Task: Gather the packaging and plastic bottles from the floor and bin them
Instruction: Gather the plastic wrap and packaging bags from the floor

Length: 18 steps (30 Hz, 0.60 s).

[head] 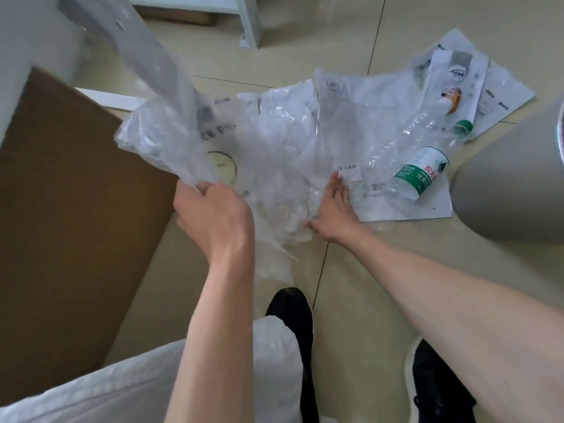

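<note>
Tiled floor (pixel 351 294); left grip (pixel 213 212) clenched on plastic bags (pixel 164 138), right grip (pixel 332 206) splayed flat on packaging (pixel 335 132).

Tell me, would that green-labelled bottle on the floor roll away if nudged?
Probably: the green-labelled bottle lies on its side on smooth plastic packaging. It looks empty, so likely light. Its walls seem crumpled, which might slow any rolling.

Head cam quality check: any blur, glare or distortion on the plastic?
Head view: motion blur smears the clear plastic bags bunched in the left hand; soft glare glints on the flat transparent wrappers the right hand reaches onto; green-labelled clear bottle fairly sharp, label readable; wide-angle bending curves the grey bin and brown cardboard sheet at the edges; lighting even, shadows faint.
</note>
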Tool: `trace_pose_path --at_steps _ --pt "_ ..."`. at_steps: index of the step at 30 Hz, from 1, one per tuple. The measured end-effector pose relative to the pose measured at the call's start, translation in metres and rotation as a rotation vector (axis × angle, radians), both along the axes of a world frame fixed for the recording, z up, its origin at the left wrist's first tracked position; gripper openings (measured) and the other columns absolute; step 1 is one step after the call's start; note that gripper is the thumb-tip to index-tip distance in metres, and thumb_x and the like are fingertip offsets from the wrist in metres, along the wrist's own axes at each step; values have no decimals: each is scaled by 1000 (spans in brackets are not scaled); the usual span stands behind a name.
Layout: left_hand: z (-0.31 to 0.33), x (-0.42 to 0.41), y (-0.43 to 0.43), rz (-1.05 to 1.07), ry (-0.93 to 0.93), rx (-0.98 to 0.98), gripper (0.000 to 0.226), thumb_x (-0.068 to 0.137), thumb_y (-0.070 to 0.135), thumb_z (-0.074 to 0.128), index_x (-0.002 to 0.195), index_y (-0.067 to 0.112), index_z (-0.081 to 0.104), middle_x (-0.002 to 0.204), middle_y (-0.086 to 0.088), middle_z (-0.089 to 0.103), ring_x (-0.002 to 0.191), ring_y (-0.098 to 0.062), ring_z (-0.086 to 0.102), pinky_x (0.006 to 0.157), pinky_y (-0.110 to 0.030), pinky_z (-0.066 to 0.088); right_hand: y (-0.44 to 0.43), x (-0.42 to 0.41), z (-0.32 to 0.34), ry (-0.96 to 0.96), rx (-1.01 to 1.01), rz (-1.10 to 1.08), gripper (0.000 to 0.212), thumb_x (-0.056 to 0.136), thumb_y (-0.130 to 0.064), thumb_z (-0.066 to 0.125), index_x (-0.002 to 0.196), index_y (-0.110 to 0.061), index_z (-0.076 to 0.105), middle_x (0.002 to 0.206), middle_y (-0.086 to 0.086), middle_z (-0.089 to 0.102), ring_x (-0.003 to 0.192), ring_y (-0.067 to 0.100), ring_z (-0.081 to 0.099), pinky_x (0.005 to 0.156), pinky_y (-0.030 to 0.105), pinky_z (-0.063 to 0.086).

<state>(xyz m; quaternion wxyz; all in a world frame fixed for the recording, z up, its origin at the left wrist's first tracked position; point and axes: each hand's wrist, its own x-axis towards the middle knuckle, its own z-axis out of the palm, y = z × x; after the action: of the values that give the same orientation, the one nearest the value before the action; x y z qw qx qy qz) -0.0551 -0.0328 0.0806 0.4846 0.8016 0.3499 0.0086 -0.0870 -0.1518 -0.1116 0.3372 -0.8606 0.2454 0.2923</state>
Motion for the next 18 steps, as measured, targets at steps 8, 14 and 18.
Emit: trace_pose_path --at_steps 8,14,18 --pt "-11 1 -4 -69 181 -142 31 95 3 35 110 11 61 84 1 59 72 -16 58 65 -25 49 -1 -3 37 -287 -54 -447 51 103 -19 31 153 -15 24 140 16 52 128 35 50 97 41 42" --pt "10 10 7 -137 290 -356 18 98 23 46 100 14 62 87 -4 67 73 -22 65 66 -30 54 2 3 132 -378 537 -155 42 106 -30 34 144 -21 48 140 8 58 123 12 53 103 30 39" --pt "19 16 11 -170 351 -625 77 63 67 74 123 20 61 115 -12 72 98 -37 71 88 -53 54 19 -11 161 -187 589 260 68 93 -7 41 149 -44 33 153 -15 43 130 5 48 101 24 44"
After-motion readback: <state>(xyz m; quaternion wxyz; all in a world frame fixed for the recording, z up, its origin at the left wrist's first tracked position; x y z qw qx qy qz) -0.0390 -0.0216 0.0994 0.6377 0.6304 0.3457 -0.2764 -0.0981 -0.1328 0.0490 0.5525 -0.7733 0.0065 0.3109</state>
